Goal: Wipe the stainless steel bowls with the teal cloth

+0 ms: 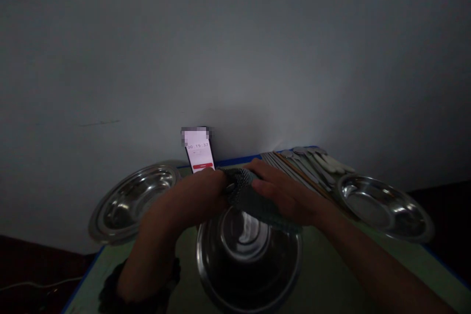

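Note:
A steel bowl [248,255] stands in front of me on the green table [386,260]. Both my hands are above its far rim, closed on a grey-green textured cloth [253,194]. My left hand [204,191] grips the cloth's left end. My right hand [283,191] lies over its right part with fingers curled onto it. The cloth hangs partly over the bowl's opening.
A steel plate [134,201] overhangs the table's left edge, another steel plate [384,206] sits at the right. Spoons and chopsticks [309,164] lie in a row at the back right. A phone [199,152] showing a timer leans against the wall. The room is dim.

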Motion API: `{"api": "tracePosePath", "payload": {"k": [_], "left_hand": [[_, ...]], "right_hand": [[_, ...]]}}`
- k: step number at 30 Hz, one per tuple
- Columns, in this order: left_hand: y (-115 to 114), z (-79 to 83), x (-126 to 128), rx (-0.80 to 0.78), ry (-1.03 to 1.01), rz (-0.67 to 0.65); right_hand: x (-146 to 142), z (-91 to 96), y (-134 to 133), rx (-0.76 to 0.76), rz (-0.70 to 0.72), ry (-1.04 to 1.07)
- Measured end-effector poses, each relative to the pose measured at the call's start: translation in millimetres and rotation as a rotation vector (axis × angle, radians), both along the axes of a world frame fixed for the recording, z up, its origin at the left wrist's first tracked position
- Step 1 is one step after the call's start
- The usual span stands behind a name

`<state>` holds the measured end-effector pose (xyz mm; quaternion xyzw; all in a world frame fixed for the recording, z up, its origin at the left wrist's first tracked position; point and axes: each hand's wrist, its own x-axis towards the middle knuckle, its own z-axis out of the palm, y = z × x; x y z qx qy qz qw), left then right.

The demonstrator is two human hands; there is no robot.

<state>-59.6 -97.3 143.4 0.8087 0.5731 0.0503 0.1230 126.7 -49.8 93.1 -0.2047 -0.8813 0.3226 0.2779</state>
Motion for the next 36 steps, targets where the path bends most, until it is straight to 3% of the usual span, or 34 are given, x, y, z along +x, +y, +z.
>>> {"api": "tracePosePath", "payload": {"k": [4,7,11,14,19,22,24,26,28,32,36], "left_hand": [[1.3,1.8,0.8,-0.036,0.085,-0.041],[1.8,5.0,0.6,-0.030,0.126,-0.047],[2.8,10.9,-5.6,0.036,0.068,-0.059],[4.5,13.6,-12.8,0.160,0.003,0.003],[11.4,8.2,-11.5,0.589,-0.106,0.365],[17.5,0.9,-5.5,0.697,-0.153,0.526],[19.8,-1.1,-4.8,0.660,-0.152,0.572],[18.8,1.5,-7.6,0.549,-0.109,0.546],[14.3,7.8,-12.5,0.447,-0.046,0.499],[2.5,20.1,-18.6,0.361,0.009,0.425],[3.5,16.1,-14.9,0.302,0.013,0.299]], "right_hand": [[-4.5,-5.7,3.8,0.106,-0.104,-0.142],[-4.4,-8.8,7.1,0.135,-0.104,-0.195],[-1.4,-6.3,11.4,0.134,-0.185,-0.148],[-1.0,-5.4,16.6,0.061,-0.363,-0.013],[-9.5,-10.6,22.0,-0.227,-0.726,0.461],[-21.3,-14.7,17.0,-0.635,-0.697,0.712],[-29.1,-19.0,12.9,-0.886,-0.618,0.800],[-33.7,-24.6,11.4,-0.983,-0.571,0.781],[-32.9,-29.3,13.3,-0.857,-0.567,0.666],[-18.2,-25.1,20.2,-0.253,-0.622,0.298],[-6.9,-12.7,18.9,-0.027,-0.442,0.076]]}}
